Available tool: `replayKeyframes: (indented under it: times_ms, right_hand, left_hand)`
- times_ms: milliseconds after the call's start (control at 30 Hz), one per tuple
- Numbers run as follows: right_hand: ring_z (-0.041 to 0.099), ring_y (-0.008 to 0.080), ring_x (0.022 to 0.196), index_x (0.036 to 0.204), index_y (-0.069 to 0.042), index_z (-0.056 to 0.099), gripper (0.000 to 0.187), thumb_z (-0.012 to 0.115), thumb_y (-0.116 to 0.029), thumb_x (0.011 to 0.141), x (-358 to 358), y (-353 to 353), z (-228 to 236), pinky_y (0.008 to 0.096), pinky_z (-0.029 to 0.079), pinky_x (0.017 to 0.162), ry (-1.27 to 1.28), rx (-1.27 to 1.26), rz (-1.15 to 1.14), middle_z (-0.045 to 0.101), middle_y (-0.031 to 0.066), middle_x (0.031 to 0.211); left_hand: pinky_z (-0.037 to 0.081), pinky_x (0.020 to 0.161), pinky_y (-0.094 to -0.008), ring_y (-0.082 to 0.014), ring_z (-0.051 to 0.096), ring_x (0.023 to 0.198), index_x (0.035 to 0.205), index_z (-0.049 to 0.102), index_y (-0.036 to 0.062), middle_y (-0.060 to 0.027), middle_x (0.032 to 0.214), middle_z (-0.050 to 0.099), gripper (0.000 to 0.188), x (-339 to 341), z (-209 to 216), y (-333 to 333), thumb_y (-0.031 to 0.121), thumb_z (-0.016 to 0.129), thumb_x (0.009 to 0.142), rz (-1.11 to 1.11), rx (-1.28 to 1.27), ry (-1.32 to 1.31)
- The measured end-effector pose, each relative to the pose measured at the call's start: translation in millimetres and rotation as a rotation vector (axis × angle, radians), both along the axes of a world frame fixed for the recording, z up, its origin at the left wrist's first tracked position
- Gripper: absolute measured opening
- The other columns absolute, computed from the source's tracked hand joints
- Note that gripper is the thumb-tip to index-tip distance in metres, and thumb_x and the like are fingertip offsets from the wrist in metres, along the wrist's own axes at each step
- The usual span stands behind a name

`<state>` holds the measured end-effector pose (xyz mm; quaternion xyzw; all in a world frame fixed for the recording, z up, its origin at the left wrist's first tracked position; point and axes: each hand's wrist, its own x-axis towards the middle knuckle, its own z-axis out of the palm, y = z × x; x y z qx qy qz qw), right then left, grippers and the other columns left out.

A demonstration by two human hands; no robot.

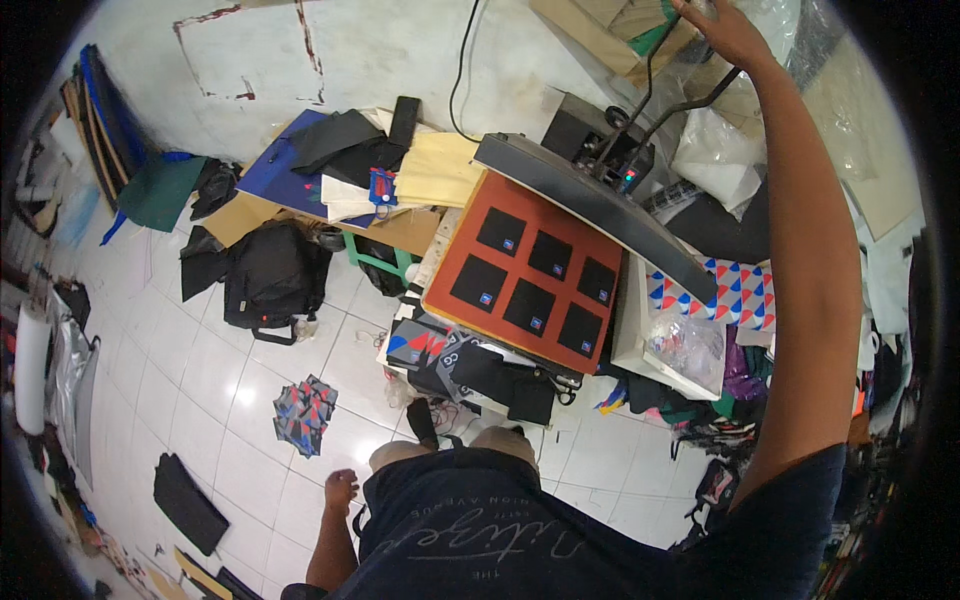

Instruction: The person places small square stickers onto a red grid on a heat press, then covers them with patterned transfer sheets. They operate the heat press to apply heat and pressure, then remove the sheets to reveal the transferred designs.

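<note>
A heat press stands before me with its dark upper plate [600, 215] raised and tilted. On its reddish-brown lower bed [470, 225] lie several black square fabric pieces [551, 254] in two rows, each with a small blue and red mark near a corner. My right hand [738, 38] reaches far up at the top right and is closed on the press's metal lever handle [690, 105]; the fingertips run partly out of the picture. Down by my left side hangs my left hand [341, 487], loosely curled, touching nothing that I can see.
A stack of patterned grey, red and blue pieces [305, 415] lies on the tiled floor, near a black backpack [275, 275]. Yellow sheets [437, 170] and a phone [404, 121] sit left of the press. A white box [690, 370] with clear plastic stands at its right.
</note>
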<state>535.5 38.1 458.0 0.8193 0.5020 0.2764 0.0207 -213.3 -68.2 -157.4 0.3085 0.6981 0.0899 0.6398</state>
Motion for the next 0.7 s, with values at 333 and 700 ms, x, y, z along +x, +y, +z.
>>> replayKeyframes:
  times_ms: [333,700]
  right_hand:
    - [0.059,0.0199,0.087,0.106,0.001,0.062,0.066,0.071,-0.054,0.072,-17.2,-4.4,4.9,0.0316,0.045,0.078,0.076,-0.041,-0.054,0.062,0.0113,0.093]
    - [0.059,0.0202,0.087,0.105,-0.001,0.061,0.076,0.074,-0.063,0.064,-125.3,-58.6,-68.5,0.0326,0.046,0.078,0.947,-0.312,-0.037,0.062,0.0124,0.09]
  left_hand:
    - [0.04,0.047,-0.0208,-0.0102,0.056,0.06,0.098,0.061,0.0031,-0.0025,0.078,0.059,0.019,23.8,-5.6,113.1,0.019,0.057,0.088,-0.163,0.208,-0.091]
    - [0.047,0.07,-0.0257,-0.0116,0.059,0.08,0.106,0.062,-0.0006,-0.0054,0.088,0.064,0.025,181.8,100.9,173.8,0.021,0.061,0.093,-0.352,0.665,-0.197]
